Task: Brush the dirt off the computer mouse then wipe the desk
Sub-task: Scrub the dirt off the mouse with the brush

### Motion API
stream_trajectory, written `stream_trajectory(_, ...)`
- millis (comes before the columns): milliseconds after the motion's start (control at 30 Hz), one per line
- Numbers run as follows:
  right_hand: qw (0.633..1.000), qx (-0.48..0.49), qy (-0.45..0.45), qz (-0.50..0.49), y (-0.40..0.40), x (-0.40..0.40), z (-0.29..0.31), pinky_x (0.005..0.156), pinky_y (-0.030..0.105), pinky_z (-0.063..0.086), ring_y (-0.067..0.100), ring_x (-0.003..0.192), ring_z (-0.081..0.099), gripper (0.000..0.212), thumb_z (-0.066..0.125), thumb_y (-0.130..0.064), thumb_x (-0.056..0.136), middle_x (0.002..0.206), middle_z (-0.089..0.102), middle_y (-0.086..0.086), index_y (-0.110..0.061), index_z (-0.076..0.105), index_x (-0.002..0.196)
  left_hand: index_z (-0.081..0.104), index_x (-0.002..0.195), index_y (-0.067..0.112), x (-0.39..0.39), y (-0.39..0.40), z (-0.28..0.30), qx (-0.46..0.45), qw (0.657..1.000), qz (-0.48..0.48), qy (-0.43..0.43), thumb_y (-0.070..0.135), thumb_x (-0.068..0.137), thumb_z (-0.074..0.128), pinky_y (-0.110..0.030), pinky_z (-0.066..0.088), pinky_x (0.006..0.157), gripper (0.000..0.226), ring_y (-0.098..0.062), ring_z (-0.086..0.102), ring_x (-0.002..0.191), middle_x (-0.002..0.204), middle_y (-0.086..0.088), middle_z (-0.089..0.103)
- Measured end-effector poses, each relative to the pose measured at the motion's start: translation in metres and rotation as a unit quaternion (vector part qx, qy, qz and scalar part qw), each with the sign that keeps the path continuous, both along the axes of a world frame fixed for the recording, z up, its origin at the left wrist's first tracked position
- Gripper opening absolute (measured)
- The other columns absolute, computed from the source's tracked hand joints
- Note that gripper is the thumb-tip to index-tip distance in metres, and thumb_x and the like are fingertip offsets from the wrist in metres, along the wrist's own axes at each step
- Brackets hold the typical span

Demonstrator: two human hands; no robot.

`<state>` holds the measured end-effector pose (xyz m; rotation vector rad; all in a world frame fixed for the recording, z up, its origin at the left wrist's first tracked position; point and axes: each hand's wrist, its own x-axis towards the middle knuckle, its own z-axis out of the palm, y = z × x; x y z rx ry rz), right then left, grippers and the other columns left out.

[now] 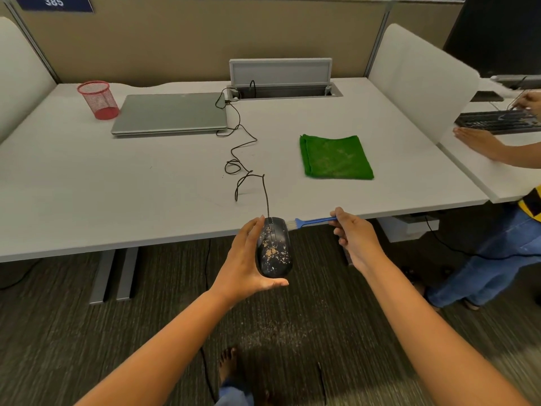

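Note:
My left hand (246, 265) grips a black computer mouse (274, 247) from its left side and underneath, holding it out past the desk's front edge, over the carpet. Tan crumbs of dirt speckle the mouse's top. In my right hand (355, 237) is a small blue brush (310, 221); its white bristles touch the mouse's upper right corner. The mouse cable (243, 159) curls back across the grey desk (117, 186). A folded green cloth (335, 157) lies flat on the desk to the right of the cable.
A shut grey laptop (171, 114) and a red mesh cup (99, 99) sit at the back left. An open cable hatch (282, 83) is at the back. Tan dirt (281, 329) is scattered on the carpet. Another person's hands (480, 142) work at a keyboard (497, 122) on the right desk.

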<state>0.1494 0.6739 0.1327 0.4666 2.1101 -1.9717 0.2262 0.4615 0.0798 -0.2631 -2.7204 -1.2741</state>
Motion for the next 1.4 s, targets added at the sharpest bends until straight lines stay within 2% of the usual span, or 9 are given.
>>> stream_trajectory(133, 0.999, -0.003, 0.018, 0.033, -0.007, 0.001, 0.005, 0.067, 0.023, 0.038, 0.005, 0.069, 0.046, 0.019, 0.049, -0.032, 0.093, 0.079, 0.059, -0.007, -0.022, 0.064, 0.087, -0.007, 0.135, 0.051, 0.0, 0.0, -0.001, -0.002, 1.0, -0.002, 0.001, 0.051, 0.049, 0.083, -0.034, 0.022, 0.108, 0.124, -0.003, 0.014, 0.131, 0.14, 0.018, 0.01)
stream_trajectory(267, 0.996, 0.039, 0.042, 0.066, -0.013, 0.0, 0.006, 0.07, 0.02, 0.039, 0.006, 0.071, 0.046, 0.019, 0.047, -0.032, 0.094, 0.082, 0.06, -0.008, -0.024, 0.064, 0.088, -0.006, 0.135, 0.052, -0.001, 0.001, 0.001, 0.0, 1.0, -0.002, 0.001, 0.05, 0.05, 0.083, -0.034, 0.021, 0.108, 0.124, -0.005, 0.014, 0.132, 0.146, 0.007, 0.014)
stream_trajectory(467, 0.997, 0.054, 0.053, 0.036, -0.004, -0.006, 0.001, 0.068, 0.018, 0.038, 0.006, 0.068, 0.045, 0.024, 0.047, -0.028, 0.094, 0.08, 0.059, -0.007, -0.013, 0.065, 0.101, -0.004, 0.137, 0.049, -0.001, -0.002, 0.001, 0.001, 1.0, 0.003, 0.005, 0.051, 0.049, 0.084, -0.038, 0.025, 0.109, 0.124, -0.008, 0.017, 0.133, 0.147, 0.004, 0.015)
stream_trajectory(700, 0.982, 0.08, 0.157, 0.065, -0.005, -0.009, 0.011, 0.052, 0.005, 0.039, -0.003, 0.054, 0.049, 0.02, 0.048, -0.02, 0.094, 0.077, 0.062, -0.007, -0.01, 0.066, 0.095, -0.007, 0.136, 0.05, -0.001, -0.003, -0.001, -0.015, 1.0, 0.01, 0.003, 0.056, 0.049, 0.08, -0.039, 0.023, 0.109, 0.123, -0.008, 0.015, 0.133, 0.148, 0.002, 0.015)
stream_trajectory(833, 0.971, 0.104, 0.177, 0.121, -0.013, -0.007, 0.015, 0.054, 0.003, 0.04, -0.008, 0.049, 0.049, 0.018, 0.049, -0.019, 0.093, 0.077, 0.063, -0.007, -0.016, 0.065, 0.088, -0.009, 0.133, 0.055, 0.0, 0.0, 0.0, 0.004, 1.0, 0.012, -0.004, 0.058, 0.049, 0.079, -0.045, 0.025, 0.109, 0.121, -0.014, 0.016, 0.136, 0.149, 0.001, 0.013)
stream_trajectory(933, 0.971, 0.12, 0.174, 0.115, -0.014, -0.008, 0.015, 0.054, 0.002, 0.039, -0.003, 0.054, 0.05, 0.018, 0.049, -0.02, 0.093, 0.076, 0.062, -0.007, -0.015, 0.066, 0.09, -0.009, 0.132, 0.055, 0.001, 0.002, 0.002, 0.012, 1.0, 0.005, -0.006, 0.057, 0.049, 0.079, -0.046, 0.026, 0.109, 0.121, -0.015, 0.018, 0.136, 0.149, 0.001, 0.014)
stream_trajectory(1067, 0.98, 0.123, 0.135, 0.073, -0.006, -0.012, 0.012, 0.061, 0.012, 0.042, 0.008, 0.062, 0.046, 0.022, 0.049, -0.023, 0.094, 0.078, 0.062, -0.007, -0.011, 0.066, 0.097, -0.01, 0.133, 0.054, 0.0, 0.001, 0.002, 0.007, 1.0, -0.007, -0.006, 0.053, 0.049, 0.081, -0.039, 0.025, 0.109, 0.124, -0.006, 0.017, 0.131, 0.146, 0.002, 0.017)
stream_trajectory(1167, 0.985, 0.103, 0.127, 0.058, -0.006, -0.011, 0.015, 0.064, 0.018, 0.041, 0.008, 0.063, 0.045, 0.023, 0.049, -0.025, 0.094, 0.078, 0.062, -0.006, -0.01, 0.066, 0.098, -0.011, 0.132, 0.055, 0.002, 0.0, 0.0, 0.015, 1.0, -0.008, -0.015, 0.056, 0.047, 0.08, -0.038, 0.02, 0.108, 0.124, -0.005, 0.013, 0.13, 0.141, 0.014, 0.013)
stream_trajectory(1400, 0.984, 0.052, 0.152, 0.08, -0.027, -0.008, 0.032, 0.062, 0.016, 0.041, 0.004, 0.063, 0.046, 0.022, 0.054, -0.03, 0.09, 0.075, 0.063, -0.004, -0.014, 0.069, 0.092, -0.011, 0.132, 0.056, 0.002, 0.0, 0.0, -0.004, 1.0, -0.015, -0.014, 0.055, 0.047, 0.082, -0.036, 0.018, 0.107, 0.126, -0.001, 0.011, 0.127, 0.14, 0.016, 0.012)
